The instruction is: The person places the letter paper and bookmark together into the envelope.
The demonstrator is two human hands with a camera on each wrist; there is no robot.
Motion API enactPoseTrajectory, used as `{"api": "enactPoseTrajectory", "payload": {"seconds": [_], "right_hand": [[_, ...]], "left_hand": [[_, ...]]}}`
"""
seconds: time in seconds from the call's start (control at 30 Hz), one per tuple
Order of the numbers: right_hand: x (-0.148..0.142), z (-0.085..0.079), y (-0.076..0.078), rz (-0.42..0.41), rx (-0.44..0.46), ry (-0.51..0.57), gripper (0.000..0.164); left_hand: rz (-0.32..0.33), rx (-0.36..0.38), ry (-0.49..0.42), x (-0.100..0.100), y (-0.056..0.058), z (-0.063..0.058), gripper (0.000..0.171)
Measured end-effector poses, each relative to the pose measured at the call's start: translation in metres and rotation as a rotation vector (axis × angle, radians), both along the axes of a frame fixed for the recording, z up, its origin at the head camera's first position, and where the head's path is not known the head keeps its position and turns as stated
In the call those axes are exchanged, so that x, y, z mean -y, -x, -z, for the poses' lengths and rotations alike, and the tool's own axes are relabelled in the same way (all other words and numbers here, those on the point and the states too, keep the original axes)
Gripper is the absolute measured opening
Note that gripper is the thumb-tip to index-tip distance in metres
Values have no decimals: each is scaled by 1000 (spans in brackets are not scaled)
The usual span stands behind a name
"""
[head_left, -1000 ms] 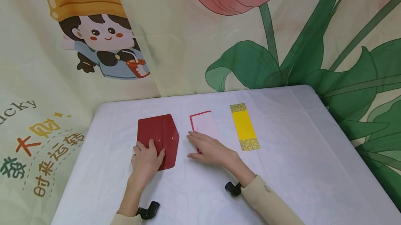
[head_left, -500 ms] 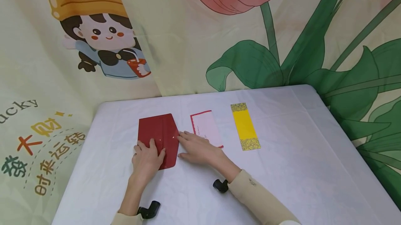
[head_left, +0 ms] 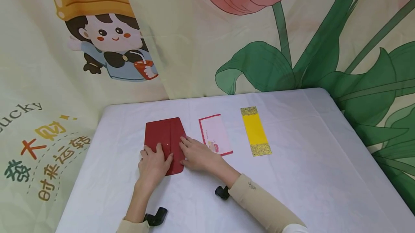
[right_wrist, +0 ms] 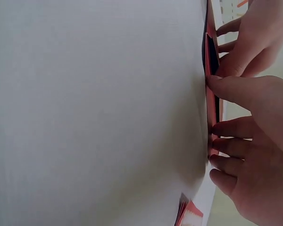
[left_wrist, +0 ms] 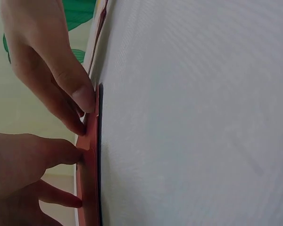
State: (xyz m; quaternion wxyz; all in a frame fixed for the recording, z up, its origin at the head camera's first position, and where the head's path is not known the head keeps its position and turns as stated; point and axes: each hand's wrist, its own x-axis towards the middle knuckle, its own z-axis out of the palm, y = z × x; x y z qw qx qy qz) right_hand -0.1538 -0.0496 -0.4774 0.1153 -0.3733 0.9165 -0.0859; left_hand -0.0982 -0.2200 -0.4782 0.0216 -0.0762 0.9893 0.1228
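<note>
A dark red envelope (head_left: 159, 128) lies on the white-covered table, its pointed flap on the right side. My left hand (head_left: 152, 166) rests on the envelope's body with fingers spread. On the flap, my right hand (head_left: 199, 155) touches with its fingertips and thumb. From the right wrist view, the red envelope (right_wrist: 212, 103) is seen edge-on, with a dark gap between its layers near the right thumb. Both hands meet close together over it in the left wrist view, the right hand (left_wrist: 47, 52) above the left hand (left_wrist: 14, 169).
Right of the envelope lies a pale pink card (head_left: 215, 128) with a red border. Farther right is a yellow paper strip (head_left: 256, 128) with patterned ends. A printed cloth backdrop (head_left: 188, 45) hangs behind the table (head_left: 291, 175). A black camera sits at each wrist.
My right hand has moved left, from over the pink card onto the envelope's flap, uncovering the card. The left hand stays on the envelope.
</note>
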Motion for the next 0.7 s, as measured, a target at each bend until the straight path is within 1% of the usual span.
{"api": "enactPoseTrajectory", "payload": {"seconds": [0.23, 0.33, 0.4, 0.53, 0.7], "right_hand": [[5, 1, -1, -16, -1, 4, 73], [6, 1, -1, -25, 0, 3, 72], [6, 0, -1, -34, -4, -5, 72], [7, 0, -1, -44, -26, -28, 71], [7, -1, 0, -41, -14, -29, 71]], "left_hand": [[-2, 21, -36, 1, -2, -1, 77], [10, 20, -47, 3, -4, -1, 81], [26, 13, -53, 4, -5, -2, 80], [66, -1, -74, 7, -6, -2, 69], [104, 0, -98, 9, -8, -1, 50]]}}
